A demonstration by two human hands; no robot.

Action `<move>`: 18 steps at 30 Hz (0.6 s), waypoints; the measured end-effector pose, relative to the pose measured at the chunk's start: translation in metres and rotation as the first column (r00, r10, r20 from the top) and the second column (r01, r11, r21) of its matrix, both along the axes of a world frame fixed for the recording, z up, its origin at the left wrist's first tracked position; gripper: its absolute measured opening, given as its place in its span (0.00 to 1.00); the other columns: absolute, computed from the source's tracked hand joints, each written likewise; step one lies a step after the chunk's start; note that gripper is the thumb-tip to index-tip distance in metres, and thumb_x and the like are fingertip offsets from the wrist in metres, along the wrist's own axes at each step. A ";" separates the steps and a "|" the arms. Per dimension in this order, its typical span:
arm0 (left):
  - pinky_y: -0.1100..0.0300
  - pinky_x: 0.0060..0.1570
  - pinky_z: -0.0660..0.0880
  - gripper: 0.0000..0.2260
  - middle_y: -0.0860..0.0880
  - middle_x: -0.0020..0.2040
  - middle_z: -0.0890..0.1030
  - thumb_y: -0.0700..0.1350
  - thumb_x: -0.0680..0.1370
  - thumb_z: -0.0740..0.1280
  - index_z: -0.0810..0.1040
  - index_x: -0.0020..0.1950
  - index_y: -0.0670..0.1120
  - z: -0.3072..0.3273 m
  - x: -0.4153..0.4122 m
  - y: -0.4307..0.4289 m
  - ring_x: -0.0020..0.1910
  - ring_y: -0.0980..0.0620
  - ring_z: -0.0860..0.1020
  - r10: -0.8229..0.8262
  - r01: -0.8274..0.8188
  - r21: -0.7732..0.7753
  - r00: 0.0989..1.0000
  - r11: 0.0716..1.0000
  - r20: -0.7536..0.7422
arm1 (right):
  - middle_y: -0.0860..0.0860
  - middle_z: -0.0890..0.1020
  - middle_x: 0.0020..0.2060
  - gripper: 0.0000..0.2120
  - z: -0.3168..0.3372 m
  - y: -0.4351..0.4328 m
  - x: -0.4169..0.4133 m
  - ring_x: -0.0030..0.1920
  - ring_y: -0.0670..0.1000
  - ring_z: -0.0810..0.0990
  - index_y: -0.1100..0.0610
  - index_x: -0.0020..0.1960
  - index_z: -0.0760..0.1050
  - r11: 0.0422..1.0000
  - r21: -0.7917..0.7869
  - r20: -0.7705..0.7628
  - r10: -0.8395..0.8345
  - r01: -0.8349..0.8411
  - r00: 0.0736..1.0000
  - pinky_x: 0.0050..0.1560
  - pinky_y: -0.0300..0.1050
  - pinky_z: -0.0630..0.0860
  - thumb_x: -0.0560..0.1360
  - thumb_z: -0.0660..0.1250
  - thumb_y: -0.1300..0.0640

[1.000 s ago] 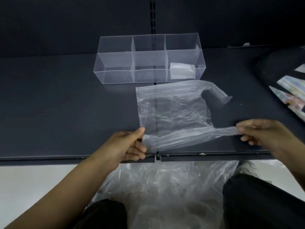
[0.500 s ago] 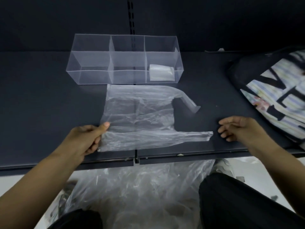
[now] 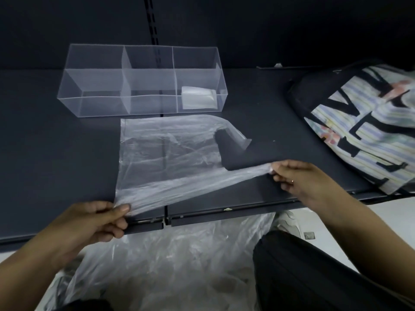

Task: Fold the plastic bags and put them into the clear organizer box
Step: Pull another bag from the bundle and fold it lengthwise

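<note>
Nearest, below the shelf edge and well short of the clear organizer box (image 3: 148, 105), a loose pile of plastic bags (image 3: 179, 265) lies across the person's lap, so most of the work is probably still ahead. Just above it, the left hand (image 3: 98, 218) pinches the near left corner of the plastic bag (image 3: 166, 158) spread in front of the box, as it did half a second ago. The right hand (image 3: 298, 178) has changed: it then hovered off the bag with nothing in it, and it now pinches the end of the near handle. The bag's near edge, which lay slack and flat, is lifted and drawn taut between both hands. That suggests the first lengthwise fold is being set up, the near edge going toward the box. The far handle (image 3: 235, 135) lies curled and unsmoothed. In the box's right compartment sits one folded bag (image 3: 197, 98); the other two compartments look bare. Everything rests on a dark shelf (image 3: 56, 153), with a printed tote bag (image 3: 363, 122) right of the box and a dark back panel with a slotted upright (image 3: 152, 23) behind it.
</note>
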State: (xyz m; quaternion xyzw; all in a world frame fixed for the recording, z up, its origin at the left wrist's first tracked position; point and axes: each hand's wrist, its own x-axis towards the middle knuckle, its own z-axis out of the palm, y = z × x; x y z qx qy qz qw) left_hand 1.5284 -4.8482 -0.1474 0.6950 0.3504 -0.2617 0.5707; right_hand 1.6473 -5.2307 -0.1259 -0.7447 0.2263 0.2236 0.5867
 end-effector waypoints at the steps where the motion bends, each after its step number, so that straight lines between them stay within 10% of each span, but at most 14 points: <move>1: 0.67 0.23 0.72 0.10 0.45 0.33 0.83 0.54 0.64 0.74 0.85 0.35 0.48 -0.001 0.000 -0.001 0.27 0.54 0.79 0.013 -0.013 0.007 1.000 1.000 0.006 | 0.50 0.83 0.33 0.07 0.002 -0.001 0.004 0.31 0.43 0.77 0.57 0.41 0.79 0.989 0.127 -0.069 -0.069 0.078 0.995 0.32 0.34 0.72 0.77 0.65 0.62; 7: 0.68 0.20 0.70 0.14 0.47 0.25 0.79 0.59 0.61 0.72 0.82 0.27 0.48 0.003 0.003 -0.001 0.21 0.56 0.74 0.002 -0.008 0.100 0.998 0.995 0.062 | 0.53 0.81 0.31 0.08 0.001 -0.010 0.015 0.26 0.43 0.73 0.60 0.41 0.78 0.974 0.229 -0.111 0.024 0.002 0.994 0.26 0.32 0.70 0.77 0.64 0.66; 12: 0.68 0.19 0.69 0.17 0.48 0.23 0.77 0.63 0.61 0.71 0.80 0.26 0.49 0.003 0.005 -0.001 0.20 0.57 0.72 -0.047 0.032 0.166 0.996 0.986 0.082 | 0.52 0.83 0.34 0.08 0.009 -0.021 0.020 0.32 0.45 0.78 0.61 0.44 0.78 0.821 -0.291 0.056 0.526 -0.491 0.848 0.36 0.34 0.75 0.78 0.62 0.67; 18: 0.65 0.21 0.71 0.16 0.43 0.27 0.80 0.60 0.63 0.73 0.82 0.30 0.47 0.001 0.002 -0.009 0.23 0.50 0.77 -0.098 0.075 0.174 0.987 0.982 0.124 | 0.58 0.81 0.42 0.15 0.002 -0.015 0.017 0.38 0.52 0.85 0.62 0.52 0.78 0.975 -0.107 -0.036 0.191 -0.194 0.981 0.36 0.41 0.81 0.80 0.61 0.51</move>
